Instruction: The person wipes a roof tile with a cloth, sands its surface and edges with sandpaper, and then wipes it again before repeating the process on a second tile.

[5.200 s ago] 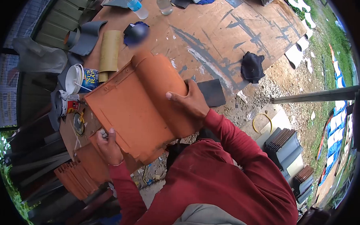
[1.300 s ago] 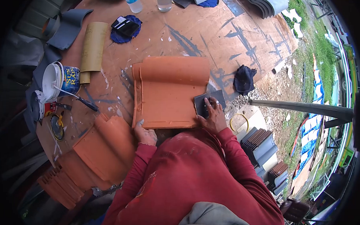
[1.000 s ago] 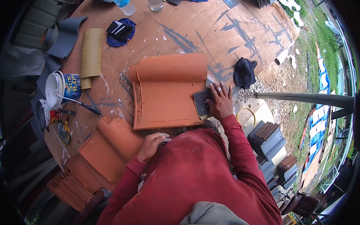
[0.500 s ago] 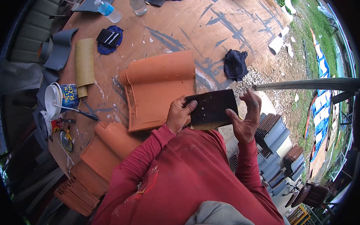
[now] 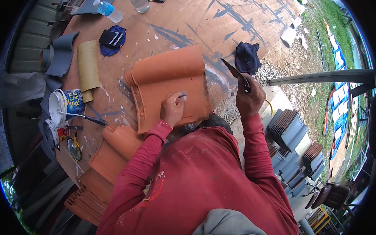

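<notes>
In my right hand (image 5: 251, 97), raised off the tile's right edge, is a dark sheet of sandpaper (image 5: 231, 69), bent and seen nearly edge-on. My left hand (image 5: 173, 108) is closed over the flat part of an orange roof tile (image 5: 169, 73). Whether its curled fingers hold anything is hidden. This tile lies on the paint-marked wooden table (image 5: 191, 18). Close to my left forearm is another orange roof tile (image 5: 123, 140).
On the left are a paint bucket (image 5: 74, 101), a brush (image 5: 92, 120) and a curled tan sheet (image 5: 87, 64). Bottles (image 5: 109, 11) stand farther back. A dark cloth (image 5: 247, 57) lies at the table's right edge; stacked grey tiles (image 5: 289, 129) are beyond my right arm.
My left hand has let go of the sandpaper and moved left over the tile, its fingers curling. My right hand has turned and carried the sheet upward, now edge-on.
</notes>
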Available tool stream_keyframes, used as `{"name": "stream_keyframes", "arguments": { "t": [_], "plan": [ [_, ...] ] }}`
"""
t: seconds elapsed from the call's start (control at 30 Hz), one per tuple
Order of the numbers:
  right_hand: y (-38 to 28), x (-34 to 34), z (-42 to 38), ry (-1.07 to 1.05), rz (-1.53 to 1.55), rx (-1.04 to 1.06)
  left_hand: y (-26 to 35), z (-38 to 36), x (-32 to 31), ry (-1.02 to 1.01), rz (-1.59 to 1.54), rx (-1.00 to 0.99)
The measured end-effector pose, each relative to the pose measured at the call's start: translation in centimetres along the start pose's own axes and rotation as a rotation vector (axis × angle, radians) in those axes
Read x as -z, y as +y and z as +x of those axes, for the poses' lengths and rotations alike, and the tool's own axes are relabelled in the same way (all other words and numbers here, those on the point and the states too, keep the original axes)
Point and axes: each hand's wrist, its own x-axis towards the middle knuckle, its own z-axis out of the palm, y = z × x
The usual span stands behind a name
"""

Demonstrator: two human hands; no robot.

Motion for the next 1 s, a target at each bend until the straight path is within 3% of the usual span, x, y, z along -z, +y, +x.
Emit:
{"name": "stream_keyframes", "arguments": {
  "t": [0.07,0.13,0.2,0.27,0.4,0.47,0.67,0.8,1.0],
  "plan": [
    [0.4,-0.9,-1.5,-0.063,-0.13,0.272,-2.7,-0.9,1.5,0.054,0.076,-0.056],
    [0.9,-2.4,-4.4,-0.336,-0.213,0.348,-3.9,-1.4,2.3,0.116,0.147,-0.11],
    [1.1,-3.9,-7.5,-0.647,-0.214,0.31,-4.1,-1.6,2.7,0.106,0.219,-0.178],
    [0.3,-4.5,-9.7,-0.777,-0.252,0.173,-4.1,-1.7,2.7,0.102,0.236,-0.197],
    [0.3,-4.2,-10.2,-0.84,-0.218,0.098,-4.1,-1.0,2.1,0.109,0.33,-0.269],
    [1.6,-5.4,-11.1,-0.758,-0.304,0.306,-4.2,0.1,1.5,0.087,0.346,-0.286],
    [1.7,-9.4,-7.9,-0.757,-0.263,0.304,-4.3,2.6,0.0,0.063,0.497,-0.212],
    [2.2,-5.6,-10.7,-0.972,-0.279,0.238,-5.1,2.8,-0.3,0.112,0.467,-0.223],
    [1.6,-8.2,-8.3,-0.73,-0.248,0.319,-4.8,3.3,-0.3,0.027,0.521,-0.19]
  ]
}}
